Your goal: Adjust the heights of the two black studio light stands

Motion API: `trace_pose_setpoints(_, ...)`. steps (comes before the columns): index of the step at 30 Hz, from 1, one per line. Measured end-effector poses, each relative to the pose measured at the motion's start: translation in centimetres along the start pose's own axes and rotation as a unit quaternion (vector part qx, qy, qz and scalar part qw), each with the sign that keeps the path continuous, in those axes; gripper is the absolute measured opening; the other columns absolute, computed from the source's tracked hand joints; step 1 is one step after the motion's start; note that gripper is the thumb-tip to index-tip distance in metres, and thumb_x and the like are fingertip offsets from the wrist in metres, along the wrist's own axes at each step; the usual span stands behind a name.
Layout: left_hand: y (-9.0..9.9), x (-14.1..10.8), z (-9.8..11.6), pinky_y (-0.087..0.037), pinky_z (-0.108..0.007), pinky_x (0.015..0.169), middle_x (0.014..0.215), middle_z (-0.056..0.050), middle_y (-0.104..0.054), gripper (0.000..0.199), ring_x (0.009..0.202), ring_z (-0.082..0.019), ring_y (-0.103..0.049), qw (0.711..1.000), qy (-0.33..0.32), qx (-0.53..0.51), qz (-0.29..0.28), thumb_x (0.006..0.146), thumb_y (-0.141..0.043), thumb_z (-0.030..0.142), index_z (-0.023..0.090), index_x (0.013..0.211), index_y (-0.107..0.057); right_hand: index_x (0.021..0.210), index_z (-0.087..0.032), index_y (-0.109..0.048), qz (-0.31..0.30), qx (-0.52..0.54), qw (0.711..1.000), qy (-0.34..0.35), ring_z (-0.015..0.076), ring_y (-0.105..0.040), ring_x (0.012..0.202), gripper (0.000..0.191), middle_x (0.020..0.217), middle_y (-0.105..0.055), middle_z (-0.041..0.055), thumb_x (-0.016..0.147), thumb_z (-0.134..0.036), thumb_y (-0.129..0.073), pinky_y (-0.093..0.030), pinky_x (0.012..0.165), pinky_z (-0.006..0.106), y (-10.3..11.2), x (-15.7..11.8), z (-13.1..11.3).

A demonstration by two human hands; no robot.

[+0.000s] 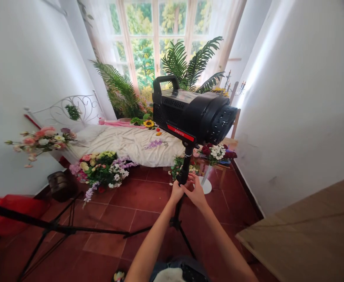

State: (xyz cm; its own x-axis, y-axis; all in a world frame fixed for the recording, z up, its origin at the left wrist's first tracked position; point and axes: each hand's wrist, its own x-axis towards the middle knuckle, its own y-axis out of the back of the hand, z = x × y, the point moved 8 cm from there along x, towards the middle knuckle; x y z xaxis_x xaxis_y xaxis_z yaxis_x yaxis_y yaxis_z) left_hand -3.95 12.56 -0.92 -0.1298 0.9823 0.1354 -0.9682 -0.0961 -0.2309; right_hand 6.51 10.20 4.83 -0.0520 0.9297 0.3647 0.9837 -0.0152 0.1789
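A black studio light with a top handle and a red "ZHEYU" label sits on a black light stand, its front end facing right. Just below the lamp, my left hand is closed around the stand's column. My right hand grips the same spot from the right, fingers curled at the collar and thumb reaching toward the column. The far side of the collar is hidden by my fingers. Lower down, the stand's legs spread over the red tiled floor.
A bed with a cream cover stands before the window. Flower bunches lie at its near side; more flowers rest on the right. Another black stand stretches across the lower left. A brown panel leans in from the right.
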Motion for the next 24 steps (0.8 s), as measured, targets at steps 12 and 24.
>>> trace_pose_setpoints(12, 1.9, -0.2, -1.1, -0.049, -0.031, 0.066, 0.073, -0.006, -0.067, 0.017, 0.071, -0.020, -0.060, 0.995, -0.050, 0.082, 0.029, 0.056, -0.063, 0.016, 0.009, 0.072, -0.065, 0.062, -0.018, -0.061, -0.077, -0.067, 0.992, -0.070, 0.0226, -0.061, 0.070, 0.013, 0.063, -0.065, 0.0047, 0.060, -0.031, -0.064, -0.047, 0.062, 0.030, -5.0, 3.7, 4.5)
trace_pose_setpoints(24, 1.1, 0.0, 0.6, -0.043, -0.023, 0.063, 0.068, -0.001, -0.059, 0.021, 0.063, -0.012, -0.050, 0.993, -0.064, 0.101, -0.006, 0.065, -0.065, 0.027, 0.013, 0.079, -0.059, 0.049, -0.018, -0.047, -0.028, 0.047, 0.998, -0.030, 0.0100, -0.045, 0.037, 0.036, 0.041, -0.049, -0.0016, 0.066, -0.043, -0.067, -0.039, 0.040, 0.023, -3.9, 8.5, -4.9)
